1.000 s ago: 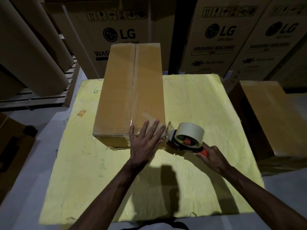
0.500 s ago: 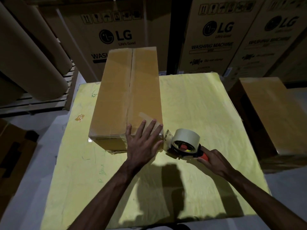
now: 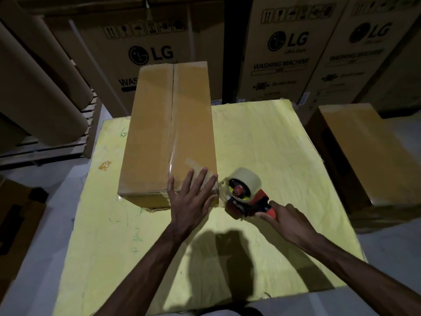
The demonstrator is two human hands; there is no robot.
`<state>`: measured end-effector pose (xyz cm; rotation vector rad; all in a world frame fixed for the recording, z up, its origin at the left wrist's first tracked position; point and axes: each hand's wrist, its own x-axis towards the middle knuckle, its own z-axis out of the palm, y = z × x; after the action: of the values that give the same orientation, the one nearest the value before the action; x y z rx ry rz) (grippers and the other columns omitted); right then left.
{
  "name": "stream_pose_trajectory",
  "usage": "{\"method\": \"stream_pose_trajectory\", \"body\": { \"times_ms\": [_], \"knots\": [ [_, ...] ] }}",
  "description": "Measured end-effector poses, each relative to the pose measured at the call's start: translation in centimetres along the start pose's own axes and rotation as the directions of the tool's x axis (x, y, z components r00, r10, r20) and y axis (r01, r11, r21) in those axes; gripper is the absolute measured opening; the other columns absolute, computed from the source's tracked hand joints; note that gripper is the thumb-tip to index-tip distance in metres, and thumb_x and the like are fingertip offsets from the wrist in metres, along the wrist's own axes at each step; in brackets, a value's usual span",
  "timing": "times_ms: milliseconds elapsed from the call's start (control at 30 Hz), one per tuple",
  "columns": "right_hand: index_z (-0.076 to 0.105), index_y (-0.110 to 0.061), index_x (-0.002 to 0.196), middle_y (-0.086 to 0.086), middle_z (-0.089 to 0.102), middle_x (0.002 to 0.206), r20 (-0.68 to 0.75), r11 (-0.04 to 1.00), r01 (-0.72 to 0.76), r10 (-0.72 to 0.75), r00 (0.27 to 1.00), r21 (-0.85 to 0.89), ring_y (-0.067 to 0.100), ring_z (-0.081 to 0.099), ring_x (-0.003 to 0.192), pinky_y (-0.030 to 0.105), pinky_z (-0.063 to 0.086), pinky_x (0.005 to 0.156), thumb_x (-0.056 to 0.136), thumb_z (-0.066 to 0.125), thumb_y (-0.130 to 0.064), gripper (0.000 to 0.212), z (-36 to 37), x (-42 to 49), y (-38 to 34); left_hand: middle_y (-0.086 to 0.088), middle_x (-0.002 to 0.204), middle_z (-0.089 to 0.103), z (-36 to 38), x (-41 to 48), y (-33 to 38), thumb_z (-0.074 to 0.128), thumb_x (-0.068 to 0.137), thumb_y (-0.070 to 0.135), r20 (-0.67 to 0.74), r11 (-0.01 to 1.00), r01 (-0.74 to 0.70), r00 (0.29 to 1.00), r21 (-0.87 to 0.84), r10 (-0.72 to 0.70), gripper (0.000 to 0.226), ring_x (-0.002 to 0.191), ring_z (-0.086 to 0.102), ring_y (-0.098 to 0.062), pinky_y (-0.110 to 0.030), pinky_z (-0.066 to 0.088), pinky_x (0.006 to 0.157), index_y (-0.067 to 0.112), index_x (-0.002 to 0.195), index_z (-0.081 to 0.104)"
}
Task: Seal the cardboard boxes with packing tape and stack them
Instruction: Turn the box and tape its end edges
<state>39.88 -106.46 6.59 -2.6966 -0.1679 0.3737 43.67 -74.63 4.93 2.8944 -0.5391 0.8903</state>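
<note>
A long brown cardboard box (image 3: 159, 131) lies lengthwise on the yellow table (image 3: 262, 142), its top seam running away from me. A strip of tape (image 3: 196, 166) crosses its near right corner. My left hand (image 3: 192, 199) presses flat on that corner, fingers straight over the tape's end. Just right of the box, my right hand (image 3: 288, 222) grips the red handle of a tape dispenser (image 3: 245, 192) carrying a pale tape roll. The dispenser's front sits close to the box's near right edge.
A second brown box (image 3: 360, 151) stands right of the table. Large printed washing-machine cartons (image 3: 282, 51) line the back. Big brown paper rolls (image 3: 38, 92) lie on a pallet at the left. Flat cardboard (image 3: 16, 215) lies on the floor at the left.
The dispenser has tipped lower, beside the box's near right corner. My left hand stays pressed on that corner. The view has shifted slightly.
</note>
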Motion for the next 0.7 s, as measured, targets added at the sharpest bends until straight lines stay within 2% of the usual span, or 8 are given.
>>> {"method": "stream_pose_trajectory", "body": {
  "times_ms": [100,167,267,333,433,567,633,700],
  "knots": [
    [0.053,-0.035,0.123,-0.010,0.062,0.074,-0.063,0.999,0.044,-0.044,0.997,-0.007,0.005,0.059,0.061,0.022,0.043,0.050,0.090,0.034,-0.084,0.062,0.5,-2.2,1.6,0.004,0.163,0.041,-0.2,0.2,0.4,0.056,0.102,0.056,0.012,0.999,0.037,0.999,-0.031,-0.036,0.059,0.148,0.044,-0.026,-0.070,0.023,0.114,0.036,0.156,0.044],
    [0.051,-0.036,0.129,-0.010,0.060,0.067,-0.128,0.997,0.077,-0.074,0.989,0.023,0.004,0.058,0.055,0.018,0.038,0.048,0.089,0.031,-0.087,0.067,1.1,-3.6,2.6,0.005,0.163,0.042,-0.6,0.8,0.5,0.059,0.100,0.057,0.033,0.997,0.061,0.998,-0.042,-0.059,0.059,0.148,0.044,-0.026,-0.069,0.023,0.115,0.037,0.154,0.046],
    [0.055,-0.035,0.130,-0.004,0.057,0.055,-0.193,0.967,0.097,-0.051,0.980,0.235,0.008,0.057,0.047,0.023,0.035,0.044,0.090,0.038,-0.085,0.066,2.0,-5.5,4.3,0.005,0.163,0.042,-0.9,1.4,0.4,0.056,0.100,0.059,0.068,0.997,0.064,0.996,-0.043,-0.061,0.060,0.147,0.043,-0.026,-0.068,0.023,0.115,0.038,0.155,0.045],
    [0.056,-0.036,0.132,-0.003,0.058,0.056,-0.235,0.933,0.114,-0.033,0.972,0.340,0.007,0.055,0.045,0.022,0.034,0.045,0.090,0.043,-0.082,0.064,1.9,-6.7,5.0,0.005,0.163,0.042,-1.0,1.4,0.2,0.054,0.101,0.059,0.081,0.997,0.064,0.995,-0.038,-0.060,0.059,0.147,0.044,-0.026,-0.067,0.024,0.114,0.038,0.155,0.044],
    [0.064,-0.021,0.125,-0.021,0.063,0.064,-0.295,0.901,0.137,-0.011,0.955,0.411,0.000,0.057,0.049,0.011,0.036,0.046,0.089,0.055,-0.069,0.060,0.9,-8.3,5.2,0.005,0.163,0.042,-1.1,1.4,-0.1,0.056,0.101,0.058,0.089,0.997,0.071,0.994,-0.037,-0.067,0.059,0.146,0.044,-0.026,-0.066,0.026,0.113,0.037,0.155,0.044],
    [0.059,-0.027,0.119,-0.035,0.063,0.079,-0.251,0.926,0.143,-0.054,0.967,0.351,-0.009,0.060,0.058,0.003,0.037,0.050,0.093,0.051,-0.071,0.052,-0.2,-8.6,5.2,0.005,0.162,0.044,-1.2,1.3,-0.2,0.060,0.099,0.058,0.077,0.997,0.066,0.995,-0.033,-0.063,0.060,0.146,0.045,-0.026,-0.064,0.026,0.113,0.037,0.154,0.047],
    [0.062,-0.023,0.121,-0.030,0.063,0.072,-0.216,0.946,0.147,-0.086,0.973,0.287,-0.010,0.060,0.059,0.003,0.036,0.050,0.093,0.048,-0.075,0.060,-0.4,-8.1,5.4,0.004,0.162,0.044,-1.2,1.3,-0.2,0.062,0.098,0.058,0.078,0.997,0.068,0.995,-0.036,-0.065,0.061,0.145,0.045,-0.026,-0.064,0.027,0.113,0.037,0.154,0.046],
    [0.060,-0.025,0.129,-0.020,0.059,0.062,-0.190,0.973,0.157,-0.124,0.974,0.170,-0.003,0.060,0.055,0.008,0.036,0.047,0.090,0.042,-0.081,0.071,-0.8,-7.2,5.1,0.004,0.162,0.044,-1.1,1.3,0.0,0.062,0.098,0.058,0.072,0.997,0.067,0.995,-0.038,-0.064,0.062,0.145,0.046,-0.027,-0.064,0.028,0.112,0.037,0.154,0.046]
  ]
}}
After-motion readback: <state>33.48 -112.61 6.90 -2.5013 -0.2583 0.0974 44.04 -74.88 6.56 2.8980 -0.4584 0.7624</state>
